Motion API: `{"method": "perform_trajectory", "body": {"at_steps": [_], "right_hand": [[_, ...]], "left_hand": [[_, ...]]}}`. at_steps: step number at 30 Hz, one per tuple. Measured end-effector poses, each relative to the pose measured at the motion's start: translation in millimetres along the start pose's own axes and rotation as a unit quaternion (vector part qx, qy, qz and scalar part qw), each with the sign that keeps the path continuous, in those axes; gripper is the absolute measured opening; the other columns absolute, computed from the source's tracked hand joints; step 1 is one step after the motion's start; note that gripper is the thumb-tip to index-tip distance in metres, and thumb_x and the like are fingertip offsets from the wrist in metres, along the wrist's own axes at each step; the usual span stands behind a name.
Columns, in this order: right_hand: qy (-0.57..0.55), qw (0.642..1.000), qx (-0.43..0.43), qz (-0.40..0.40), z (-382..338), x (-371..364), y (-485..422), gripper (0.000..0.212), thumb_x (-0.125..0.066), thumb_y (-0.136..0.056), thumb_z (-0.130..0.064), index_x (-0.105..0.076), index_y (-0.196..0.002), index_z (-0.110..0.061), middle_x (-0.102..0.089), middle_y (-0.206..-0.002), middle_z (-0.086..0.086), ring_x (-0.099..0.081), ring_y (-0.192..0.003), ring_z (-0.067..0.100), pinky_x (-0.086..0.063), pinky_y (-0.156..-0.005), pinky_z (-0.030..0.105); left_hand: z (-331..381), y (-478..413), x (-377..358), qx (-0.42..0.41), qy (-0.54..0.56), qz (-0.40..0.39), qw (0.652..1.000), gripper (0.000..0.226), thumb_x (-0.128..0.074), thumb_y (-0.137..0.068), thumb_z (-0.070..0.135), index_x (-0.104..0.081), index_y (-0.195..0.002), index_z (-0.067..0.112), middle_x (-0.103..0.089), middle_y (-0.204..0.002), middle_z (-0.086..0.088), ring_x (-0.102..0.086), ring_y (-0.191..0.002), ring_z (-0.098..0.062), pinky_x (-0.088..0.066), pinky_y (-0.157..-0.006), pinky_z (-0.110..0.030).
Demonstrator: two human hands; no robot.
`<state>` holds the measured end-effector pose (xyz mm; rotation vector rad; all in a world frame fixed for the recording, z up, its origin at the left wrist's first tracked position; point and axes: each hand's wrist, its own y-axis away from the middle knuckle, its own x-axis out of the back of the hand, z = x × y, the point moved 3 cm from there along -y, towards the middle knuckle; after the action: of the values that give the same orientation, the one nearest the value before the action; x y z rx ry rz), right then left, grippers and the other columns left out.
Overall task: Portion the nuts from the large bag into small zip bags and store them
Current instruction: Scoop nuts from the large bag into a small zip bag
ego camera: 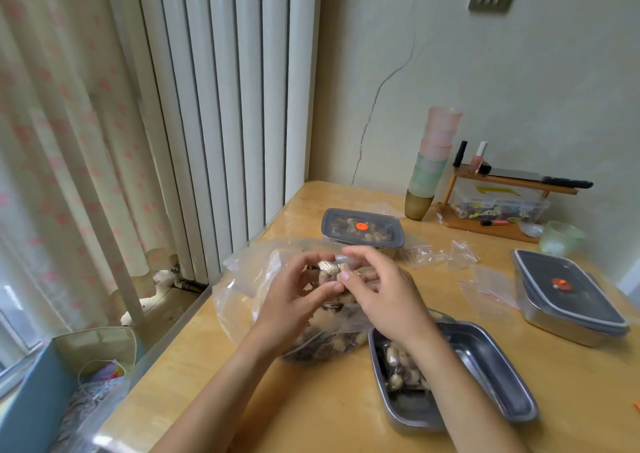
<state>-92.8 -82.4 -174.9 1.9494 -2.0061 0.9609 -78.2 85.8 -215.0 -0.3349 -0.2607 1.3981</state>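
The large clear bag of peanuts and seeds lies on the wooden table in the middle of the view. Above it, my left hand and my right hand both pinch the top of a small zip bag holding several peanuts. Under my right wrist sits an open steel tray with a filled small bag in it. Empty small zip bags lie scattered behind my hands.
A lidded steel box with nuts inside stands at the back. Another lidded box sits at the right. Stacked plastic cups, a small wooden shelf and a green bowl line the wall. The table's left edge drops off beside a radiator.
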Motion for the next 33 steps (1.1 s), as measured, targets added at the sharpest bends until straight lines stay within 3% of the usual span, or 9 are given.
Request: {"method": "perform_trajectory", "body": {"at_steps": [8, 13, 17, 21, 24, 26, 28, 30, 33], "right_hand": [[0.026, 0.993, -0.076, -0.089, -4.6, 69.8, 18.1, 0.020, -0.077, -0.092, -0.033, -0.074, -0.111, -0.030, -0.073, -0.105, -0.008, -0.070, -0.099, 0.007, -0.057, -0.093, 0.031], [0.075, 0.986, -0.114, -0.091, 8.9, 107.4, 40.3, 0.009, -0.079, -0.091, -0.032, -0.078, -0.099, -0.028, -0.077, -0.095, -0.006, -0.072, -0.092, 0.009, -0.059, -0.094, 0.042], [0.142, 0.974, -0.147, -0.102, 17.8, 123.1, 58.9, 0.009, -0.077, -0.091, -0.034, -0.076, -0.099, -0.031, -0.075, -0.096, -0.009, -0.069, -0.093, 0.007, -0.058, -0.093, 0.038], [0.218, 0.955, -0.168, -0.108, 24.3, 132.8, 69.3, 0.008, -0.074, -0.094, -0.035, -0.074, -0.100, -0.030, -0.073, -0.096, -0.008, -0.068, -0.091, 0.009, -0.055, -0.085, 0.031], [0.274, 0.935, -0.196, -0.110, 37.3, 136.4, 69.9, 0.009, -0.072, -0.096, -0.030, -0.074, -0.101, -0.023, -0.072, -0.105, -0.005, -0.066, -0.089, 0.013, -0.054, -0.088, 0.031], [0.308, 0.923, -0.210, -0.096, 45.6, 136.4, 69.2, 0.014, -0.069, -0.098, -0.026, -0.074, -0.102, -0.014, -0.069, -0.100, -0.003, -0.061, -0.083, 0.015, -0.050, -0.078, 0.030], [0.329, 0.914, -0.219, -0.087, 51.2, 131.1, 68.3, 0.015, -0.065, -0.100, -0.023, -0.075, -0.103, -0.012, -0.067, -0.099, 0.001, -0.062, -0.083, 0.016, -0.049, -0.071, 0.028], [0.361, 0.900, -0.223, -0.100, 49.5, 120.2, 69.2, 0.012, -0.063, -0.101, -0.017, -0.074, -0.107, -0.014, -0.066, -0.109, 0.004, -0.065, -0.096, 0.020, -0.054, -0.080, 0.031], [0.416, 0.873, -0.215, -0.135, 39.1, 99.0, 72.7, 0.020, -0.062, -0.098, -0.004, -0.069, -0.117, -0.007, -0.053, -0.122, 0.008, -0.060, -0.098, 0.027, -0.051, -0.085, 0.035]], "left_hand": [[18.9, 7.9, -43.1, 0.012, -0.109, -0.079, 0.991, 0.077, -0.091, -0.074, 0.044, -0.057, -0.140, 0.023, -0.066, -0.131, 0.007, -0.067, -0.116, -0.011, -0.057, -0.099, -0.041], [28.8, 15.3, -91.1, 0.007, -0.173, -0.172, 0.970, 0.062, -0.093, -0.073, 0.031, -0.062, -0.127, 0.023, -0.067, -0.118, 0.006, -0.068, -0.107, -0.011, -0.058, -0.095, -0.041], [38.0, 21.0, -123.7, -0.042, -0.414, -0.157, 0.896, 0.069, -0.085, -0.069, 0.060, -0.064, -0.120, 0.019, -0.046, -0.122, 0.004, -0.048, -0.112, -0.014, -0.043, -0.094, -0.024], [38.2, 25.9, -151.0, -0.074, -0.565, -0.170, 0.804, 0.073, -0.068, -0.073, 0.078, -0.064, -0.115, 0.017, -0.038, -0.131, -0.001, -0.033, -0.124, -0.023, -0.034, -0.103, -0.040], [29.2, 26.3, -158.5, -0.049, -0.605, -0.219, 0.764, 0.072, -0.070, -0.077, 0.073, -0.062, -0.120, 0.016, -0.037, -0.135, -0.006, -0.031, -0.130, -0.027, -0.032, -0.105, -0.045], [23.0, 25.9, -156.8, -0.033, -0.625, -0.233, 0.744, 0.072, -0.074, -0.078, 0.066, -0.057, -0.125, 0.014, -0.037, -0.137, -0.008, -0.032, -0.132, -0.029, -0.033, -0.106, -0.046], [17.8, 25.7, -153.4, -0.019, -0.624, -0.231, 0.747, 0.067, -0.077, -0.080, 0.057, -0.054, -0.127, 0.014, -0.039, -0.136, -0.008, -0.036, -0.130, -0.029, -0.036, -0.105, -0.045], [14.6, 25.2, -150.8, -0.005, -0.604, -0.232, 0.763, 0.061, -0.079, -0.081, 0.047, -0.052, -0.125, 0.015, -0.040, -0.131, -0.007, -0.044, -0.123, -0.030, -0.040, -0.101, -0.044], [13.3, 24.1, -148.3, -0.008, -0.586, -0.238, 0.775, 0.052, -0.076, -0.083, 0.036, -0.050, -0.123, 0.015, -0.040, -0.127, -0.006, -0.049, -0.116, -0.030, -0.042, -0.098, -0.041]]}}
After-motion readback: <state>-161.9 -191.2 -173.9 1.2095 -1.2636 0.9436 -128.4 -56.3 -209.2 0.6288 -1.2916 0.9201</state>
